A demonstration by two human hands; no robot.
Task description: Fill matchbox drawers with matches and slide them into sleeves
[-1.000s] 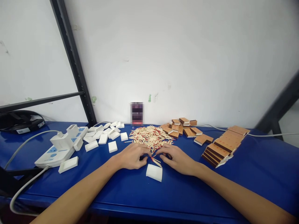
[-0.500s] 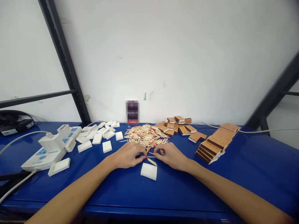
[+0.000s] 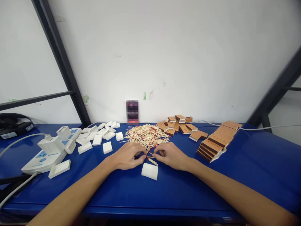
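Through the head camera, I see the matches point(image 3: 148, 135) as a broad, tangled pile of thin pale sticks with red heads, pointing every which way, on the blue table point(image 3: 188, 196) near the white wall point(image 3: 188, 56). A few loose sticks point(image 3: 153, 161) lie just this side of the heap, fanned out with their red ends toward the left hand point(image 3: 144, 155); a white tray point(image 3: 150, 171) sits right in front of them, and I can't make out which way up it is. The left hand comes in low at the near edge of the pile, thumb and forefinger bent toward each other with their tips close together by the red heads. The right hand point(image 3: 154, 154) faces it from the other side, forefinger curled round toward the thumb, the tips near the plain ends of the sticks. Only a narrow gap separates the two hands. The sticks are too fine there for me to tell whether either hand is pinching one or merely touching it. More white trays point(image 3: 97, 140) lie scattered left of the pile, and brown boxes point(image 3: 185, 129) are heaped to its right.
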